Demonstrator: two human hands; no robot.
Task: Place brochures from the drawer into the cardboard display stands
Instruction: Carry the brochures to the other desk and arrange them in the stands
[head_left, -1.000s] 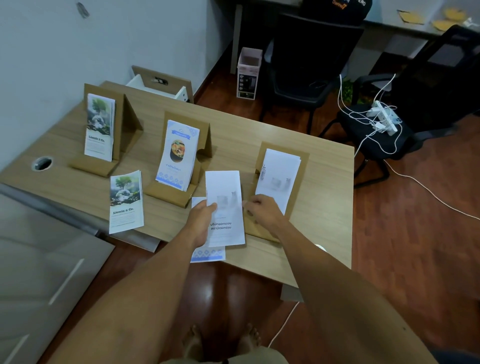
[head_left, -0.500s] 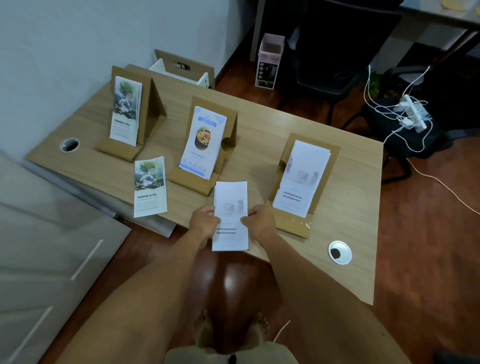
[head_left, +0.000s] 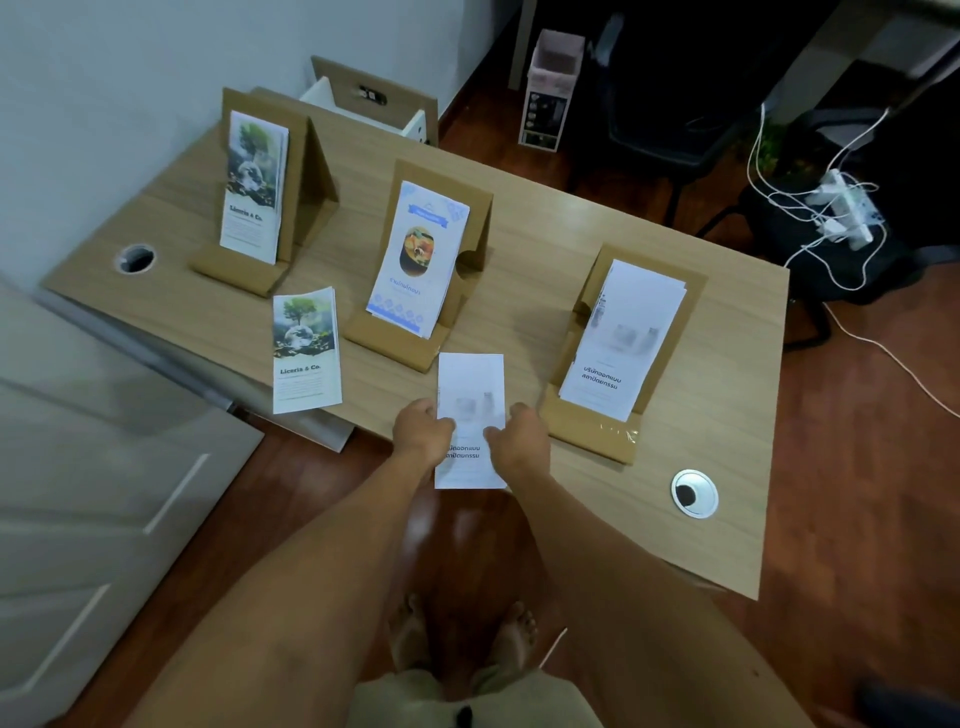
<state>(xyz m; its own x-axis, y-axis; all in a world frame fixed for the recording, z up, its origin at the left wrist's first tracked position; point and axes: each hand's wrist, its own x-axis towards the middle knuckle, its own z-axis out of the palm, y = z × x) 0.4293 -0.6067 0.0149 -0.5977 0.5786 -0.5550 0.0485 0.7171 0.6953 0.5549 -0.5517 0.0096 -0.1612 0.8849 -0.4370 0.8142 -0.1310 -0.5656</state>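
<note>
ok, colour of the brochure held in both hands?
White with dark Thai lettering; the held brochure shows best in the head view.

An office: wooden desk (head_left: 571, 208) with grommet (head_left: 694, 493), swivel chairs (head_left: 670, 104), power strip (head_left: 847, 208).

Single wide-angle head view, steeply downward and forward over the bench (head_left: 545, 218), forearms entering from lower frame.
</note>
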